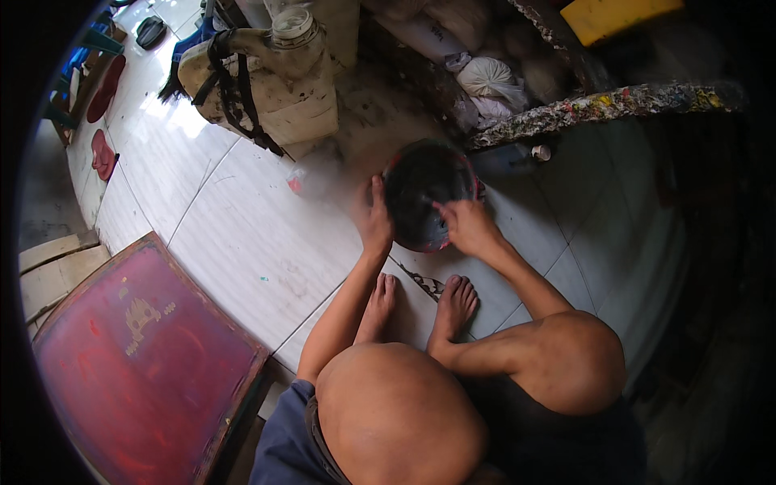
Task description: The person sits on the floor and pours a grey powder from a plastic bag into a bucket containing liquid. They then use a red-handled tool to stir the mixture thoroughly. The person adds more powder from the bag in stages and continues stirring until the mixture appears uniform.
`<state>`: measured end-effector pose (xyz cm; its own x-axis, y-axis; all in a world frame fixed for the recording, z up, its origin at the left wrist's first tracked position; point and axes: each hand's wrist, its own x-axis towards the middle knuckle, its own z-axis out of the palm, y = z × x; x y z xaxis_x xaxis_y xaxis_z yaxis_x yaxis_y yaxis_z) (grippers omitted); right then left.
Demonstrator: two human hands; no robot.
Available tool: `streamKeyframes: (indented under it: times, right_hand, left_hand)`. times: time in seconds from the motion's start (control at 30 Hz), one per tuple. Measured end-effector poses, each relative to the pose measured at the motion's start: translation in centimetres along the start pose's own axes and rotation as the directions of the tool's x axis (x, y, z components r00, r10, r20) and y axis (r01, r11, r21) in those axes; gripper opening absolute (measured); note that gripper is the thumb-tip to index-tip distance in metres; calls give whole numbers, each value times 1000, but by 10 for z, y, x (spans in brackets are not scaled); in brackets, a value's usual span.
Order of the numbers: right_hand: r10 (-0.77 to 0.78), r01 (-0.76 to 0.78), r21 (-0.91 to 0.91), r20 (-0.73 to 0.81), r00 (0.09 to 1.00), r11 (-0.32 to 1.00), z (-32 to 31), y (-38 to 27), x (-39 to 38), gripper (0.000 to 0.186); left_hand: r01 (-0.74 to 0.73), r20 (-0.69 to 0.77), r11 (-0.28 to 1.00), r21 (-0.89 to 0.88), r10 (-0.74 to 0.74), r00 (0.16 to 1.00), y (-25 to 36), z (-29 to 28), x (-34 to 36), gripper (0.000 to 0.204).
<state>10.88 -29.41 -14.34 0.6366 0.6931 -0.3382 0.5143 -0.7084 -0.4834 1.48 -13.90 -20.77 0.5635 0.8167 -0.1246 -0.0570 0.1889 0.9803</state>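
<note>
In front of my feet is a round dark container with a red rim [411, 237], holding dark contents. My left hand [373, 218] grips its left side, thumb and fingers against the wall. My right hand [467, 226] is at the right part of the container, fingers curled over the dark contents on something small that I cannot make out. My bare feet [455, 303] rest on white floor tiles [210, 234] just below it.
A framed red screen [141, 356] lies at lower left. A grimy plastic jerrycan [291, 97] stands upper left of the container, red sandals [102, 155] farther left. Behind are bagged bundles [489, 81], a scrap-crusted bar [582, 109] and a yellow object [614, 16].
</note>
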Motion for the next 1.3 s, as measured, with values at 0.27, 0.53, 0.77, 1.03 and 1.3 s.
streamKeyframes:
  times: [0.27, 0.53, 0.77, 1.03, 1.3]
  right_hand:
    - [-47, 47, 10, -6, 999, 999, 7, -7, 1, 24]
    - [-322, 298, -375, -2, 947, 878, -49, -5, 29, 20]
    - [28, -11, -234, 69, 997, 972, -12, 18, -19, 20]
    - [72, -52, -99, 215, 974, 994, -20, -11, -21, 18]
    - [78, -68, -118, 85, 993, 991, 0, 13, -1, 23]
  left_hand:
    - [27, 5, 998, -50, -27, 1000, 0, 1, 2, 37]
    - [39, -5, 999, 5, -39, 999, -12, -10, 2, 35]
    - [-34, -37, 999, -23, 33, 999, -3, 2, -2, 33]
    - [-32, -22, 999, -30, 31, 999, -10, -5, 0, 34]
    - [-57, -42, 998, -25, 55, 998, -16, -5, 4, 35]
